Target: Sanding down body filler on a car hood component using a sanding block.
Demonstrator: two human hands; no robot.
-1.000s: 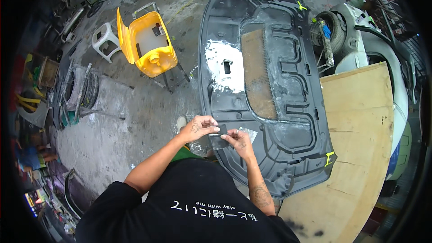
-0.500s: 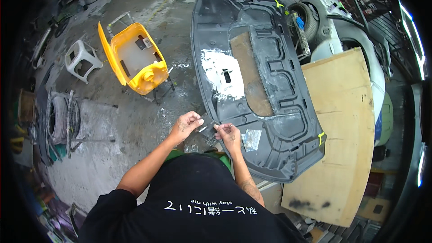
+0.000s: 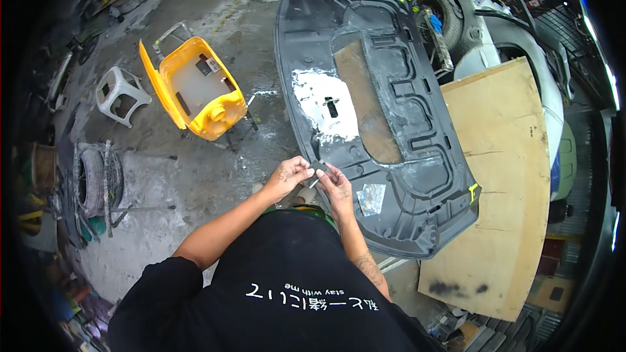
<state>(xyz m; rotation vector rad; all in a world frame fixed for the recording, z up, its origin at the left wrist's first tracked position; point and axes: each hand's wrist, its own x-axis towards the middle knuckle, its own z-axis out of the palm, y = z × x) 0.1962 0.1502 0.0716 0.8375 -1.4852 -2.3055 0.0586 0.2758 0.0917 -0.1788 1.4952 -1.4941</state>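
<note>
Drifted lower-left of the dark car hood (image 3: 385,111) since earlier: left hand (image 3: 289,176) and right hand (image 3: 336,186) pinching a small grey piece (image 3: 317,171) (fingertips only); risks slipping to the floor.

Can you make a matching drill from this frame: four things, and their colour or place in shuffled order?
Things:
1. car hood panel
2. plastic bin
3. stool
4. plywood sheet

Descriptions:
A. yellow, tipped open on the floor
B. dark grey, underside up, with a white patch
C. tan, flat, right of the hood panel
D. white, left of the bin

Pairs: 1-B, 2-A, 3-D, 4-C. The left hand and right hand meet at the panel's near edge, pinching a small piece between them.
</note>
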